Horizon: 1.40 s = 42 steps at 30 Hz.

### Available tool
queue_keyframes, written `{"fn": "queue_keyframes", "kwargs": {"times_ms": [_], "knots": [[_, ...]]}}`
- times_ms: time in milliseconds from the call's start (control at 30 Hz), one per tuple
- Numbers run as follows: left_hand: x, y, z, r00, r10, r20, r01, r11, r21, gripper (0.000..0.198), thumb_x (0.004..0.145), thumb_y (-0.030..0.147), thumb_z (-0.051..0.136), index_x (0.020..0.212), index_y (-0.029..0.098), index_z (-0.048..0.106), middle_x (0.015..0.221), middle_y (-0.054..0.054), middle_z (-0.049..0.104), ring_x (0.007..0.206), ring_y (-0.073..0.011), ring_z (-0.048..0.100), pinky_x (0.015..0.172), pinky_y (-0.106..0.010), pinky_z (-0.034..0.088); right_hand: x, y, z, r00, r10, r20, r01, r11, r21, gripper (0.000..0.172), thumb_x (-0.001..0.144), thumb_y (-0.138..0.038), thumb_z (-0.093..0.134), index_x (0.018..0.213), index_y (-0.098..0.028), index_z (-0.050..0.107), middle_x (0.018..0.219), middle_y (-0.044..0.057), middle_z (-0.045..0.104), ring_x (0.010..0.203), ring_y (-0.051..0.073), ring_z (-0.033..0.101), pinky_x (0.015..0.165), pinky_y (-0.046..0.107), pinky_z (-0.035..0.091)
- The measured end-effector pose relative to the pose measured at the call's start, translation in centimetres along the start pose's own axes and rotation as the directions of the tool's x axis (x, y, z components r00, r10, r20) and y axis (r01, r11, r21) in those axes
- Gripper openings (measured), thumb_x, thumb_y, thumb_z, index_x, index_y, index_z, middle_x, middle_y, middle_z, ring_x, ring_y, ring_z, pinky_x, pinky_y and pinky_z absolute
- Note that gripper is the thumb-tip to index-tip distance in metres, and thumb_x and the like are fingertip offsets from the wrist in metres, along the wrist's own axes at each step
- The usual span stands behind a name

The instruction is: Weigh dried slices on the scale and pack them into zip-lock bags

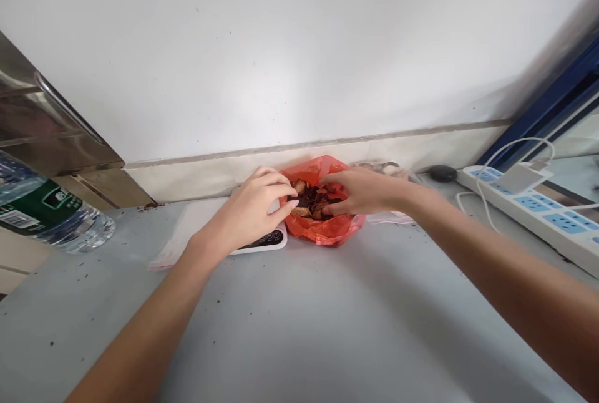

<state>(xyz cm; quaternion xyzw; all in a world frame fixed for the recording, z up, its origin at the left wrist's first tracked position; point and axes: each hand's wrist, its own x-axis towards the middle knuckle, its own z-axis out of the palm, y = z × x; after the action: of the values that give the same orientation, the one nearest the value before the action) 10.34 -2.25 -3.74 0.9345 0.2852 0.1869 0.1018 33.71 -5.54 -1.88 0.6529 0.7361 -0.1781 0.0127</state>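
A red plastic bag (322,236) stands with its mouth spread on the grey tabletop, close to the wall. Inside lie brown dried pieces (312,201), some light, some dark; their kind is unclear. My right hand (358,191) reaches into the bag from the right, thumb and fingers apart around the pieces. At the bag's left rim is my left hand (262,203), thumb and fingers apart with nothing visible between them. Below it sits a white digital scale (281,242) with a black button panel, mostly covered by the hand.
Clear plastic bags (180,234) lie left of the scale, and another clear bag (390,219) with contents lies behind my right hand. A large water bottle (56,209) stands left. To the right are a power strip (528,209) with white cables and a dark mouse-like object (442,173).
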Motion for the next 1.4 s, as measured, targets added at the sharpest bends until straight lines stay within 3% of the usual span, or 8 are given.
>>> {"fn": "queue_keyframes", "kwargs": {"times_ms": [100, 267, 500, 700, 867, 1133, 1300, 1400], "knots": [[-0.1, -0.2, -0.3, 1.000, -0.018, 0.006, 0.018, 1.000, -0.003, 0.032, 0.102, 0.033, 0.050, 0.105, 0.019, 0.078, 0.114, -0.010, 0.074, 0.119, -0.0289, 0.060, 0.097, -0.044, 0.056, 1.8, -1.4, 0.0, 0.989, 0.045, 0.138, -0.052, 0.998, 0.043, 0.060, 0.081, -0.050, 0.076, 0.136, -0.028, 0.061, 0.125, 0.007, 0.074, 0.111, 0.029, 0.069, 0.077, 0.032, 0.051], [-0.3, -0.5, -1.0, 0.999, -0.049, 0.001, 0.049, 0.999, -0.005, 0.030, 0.101, 0.032, 0.050, 0.106, 0.020, 0.078, 0.117, -0.009, 0.074, 0.119, -0.0287, 0.061, 0.097, -0.044, 0.056, 3.2, -2.9, 0.2, 0.981, 0.119, 0.154, -0.129, 0.990, 0.054, 0.077, 0.076, -0.055, 0.079, 0.143, -0.030, 0.051, 0.124, 0.008, 0.072, 0.111, 0.033, 0.068, 0.075, 0.036, 0.052], [-0.8, -1.1, -1.9, 0.997, -0.064, -0.041, 0.065, 0.998, 0.011, 0.031, 0.102, 0.032, 0.050, 0.102, 0.019, 0.079, 0.114, -0.009, 0.074, 0.116, -0.0279, 0.063, 0.097, -0.040, 0.056, 3.8, -4.6, 0.7, 0.967, 0.124, 0.221, -0.141, 0.988, 0.062, 0.062, 0.077, -0.035, 0.079, 0.133, -0.029, 0.053, 0.101, 0.003, 0.074, 0.085, 0.026, 0.072, 0.063, 0.033, 0.051], [-1.0, -1.6, -2.3, 0.995, -0.060, -0.074, 0.062, 0.998, 0.028, 0.029, 0.101, 0.032, 0.052, 0.106, 0.021, 0.079, 0.113, -0.007, 0.074, 0.113, -0.0274, 0.064, 0.098, -0.041, 0.056, 3.7, -5.1, 1.1, 0.974, 0.160, 0.158, -0.165, 0.986, 0.019, 0.053, 0.086, -0.030, 0.067, 0.137, -0.027, 0.054, 0.090, 0.004, 0.072, 0.086, 0.027, 0.071, 0.061, 0.032, 0.049], [-1.1, -1.9, -2.5, 0.995, -0.047, -0.090, 0.051, 0.998, 0.042, 0.032, 0.102, 0.034, 0.051, 0.107, 0.022, 0.080, 0.110, -0.007, 0.074, 0.111, -0.0270, 0.064, 0.099, -0.041, 0.055, 3.6, -4.5, 0.9, 0.970, 0.177, 0.165, -0.174, 0.984, -0.032, 0.056, 0.083, -0.025, 0.067, 0.138, -0.031, 0.058, 0.093, 0.007, 0.074, 0.085, 0.030, 0.071, 0.059, 0.035, 0.050], [-1.2, -1.6, -2.8, 0.995, -0.072, -0.070, 0.075, 0.996, 0.038, 0.031, 0.101, 0.032, 0.050, 0.106, 0.022, 0.080, 0.111, -0.007, 0.074, 0.112, -0.0277, 0.064, 0.099, -0.042, 0.054, 2.4, -5.8, 0.3, 0.974, 0.176, 0.143, -0.162, 0.982, -0.101, 0.034, 0.088, -0.016, 0.056, 0.119, -0.024, 0.070, 0.087, 0.007, 0.073, 0.081, 0.029, 0.071, 0.059, 0.034, 0.045], [-1.4, -1.8, -3.1, 0.994, -0.063, -0.088, 0.066, 0.997, 0.036, 0.032, 0.102, 0.033, 0.050, 0.105, 0.021, 0.080, 0.108, -0.007, 0.074, 0.108, -0.0270, 0.065, 0.096, -0.041, 0.055, 2.6, -4.3, 0.3, 0.979, 0.157, 0.130, -0.149, 0.986, -0.072, 0.052, 0.086, -0.026, 0.064, 0.138, -0.031, 0.063, 0.099, 0.007, 0.074, 0.077, 0.026, 0.070, 0.057, 0.033, 0.048], [-1.4, -1.8, -3.1, 0.994, -0.064, -0.086, 0.067, 0.997, 0.032, 0.031, 0.101, 0.031, 0.051, 0.103, 0.021, 0.080, 0.106, -0.007, 0.074, 0.107, -0.0265, 0.065, 0.095, -0.040, 0.055, 2.8, -3.5, 0.6, 0.992, 0.100, 0.078, -0.095, 0.993, -0.069, 0.058, 0.082, -0.027, 0.067, 0.140, -0.031, 0.063, 0.103, 0.007, 0.074, 0.079, 0.026, 0.069, 0.058, 0.033, 0.047]]}}
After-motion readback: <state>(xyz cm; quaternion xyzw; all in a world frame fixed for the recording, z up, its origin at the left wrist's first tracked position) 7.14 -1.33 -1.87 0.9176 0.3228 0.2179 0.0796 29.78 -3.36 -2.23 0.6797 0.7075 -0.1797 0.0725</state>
